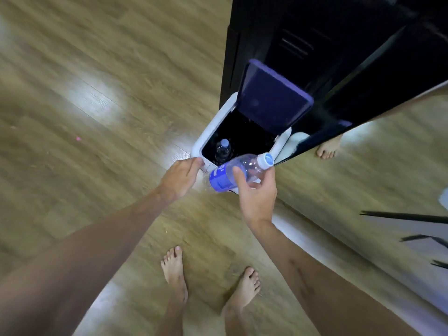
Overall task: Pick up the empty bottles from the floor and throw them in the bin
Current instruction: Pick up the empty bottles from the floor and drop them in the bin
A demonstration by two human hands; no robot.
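1. Right hand point(257, 192): gripped a clear plastic water bottle point(238, 172) around its middle, thumb on the near side and fingers curled behind, tilted with the pale blue cap point(266, 159) toward the bin mouth.
2. Left hand point(181, 177): reached to the near-left corner of the white bin rim point(201, 139), fingers bent and touching the rim's edge; whether pressing a latch or just steadying, impossible to tell.
3. Bin: stood on the floor against a dark cabinet point(315, 44), purple lid point(274, 98) flipped up and back, black liner visible inside.
4. Inside the bin: a second clear bottle point(223, 150) with a light cap, already lying in the dark interior.
5. Further out: wood-look floor point(97, 93) around the bin, bare feet point(208, 282) below, and a mirrored panel point(363, 178) to the right reflecting a foot.
6. Step in hand, as judged: the drop itself, with the held bottle poised above the near edge of the opening and not yet released.
7. Next move, as judged: called for carrying the bottle a little farther over the opening, cap first, then loosening the grip so that it cleared the rim rather than bouncing off it.
8. Writing: blue label point(221, 180) wrapped around the held bottle's lower part, with pale marks on it, too blurred to read; no brand legible anywhere.
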